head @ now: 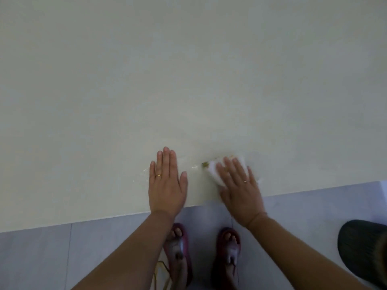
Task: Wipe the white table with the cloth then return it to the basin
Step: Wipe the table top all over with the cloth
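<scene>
Now left hand [166, 185] lies flat on white table [188, 80], right hand [240, 191] flat-fingered pressing cloth [213, 172], grey floor [41, 258] below.

White worktop [188, 70], glossy. White cloth [211, 172] lies near front edge, right hand [240, 191] flat on it. Left hand [166, 185] flat on worktop just left of cloth.

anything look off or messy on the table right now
A small greenish-brown speck sits on the table at the left corner of the cloth under the right hand. Wet smears glint beside the left hand. Nothing else stands out.
</scene>
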